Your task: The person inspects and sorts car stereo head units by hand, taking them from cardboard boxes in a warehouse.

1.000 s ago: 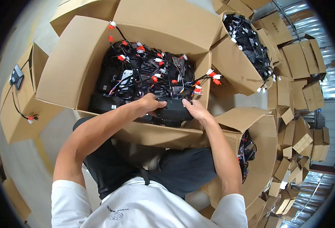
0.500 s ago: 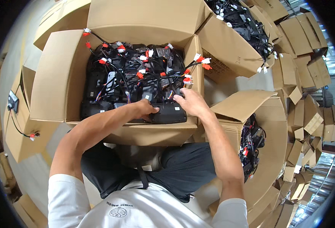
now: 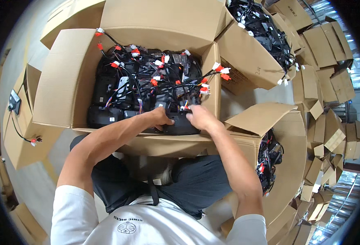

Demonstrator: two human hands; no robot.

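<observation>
A large open cardboard box (image 3: 57, 77) in front of me is filled with black plastic units with wire leads. The nearest black plastic unit (image 3: 179, 125) lies along the box's front wall. My left hand (image 3: 160, 116) is closed on its left part, the thumb pressed to the top and the other fingers hidden behind. At its right end my right hand (image 3: 203, 118) grips it, thumb and forefinger by the edge where coloured wires come out. Black cables with red and white connectors (image 3: 158, 79) lie tangled over the units behind.
On a carton to the left lies a single black device (image 3: 15, 101) with a cable hanging down. A second box of units (image 3: 266, 34) stands at the back right, another box (image 3: 284, 151) at my right. Flattened and stacked cartons (image 3: 329, 45) crowd the far right.
My right hand has shifted slightly down and toward the near unit's right end. The left hand stays on that unit. The view has turned a little.
</observation>
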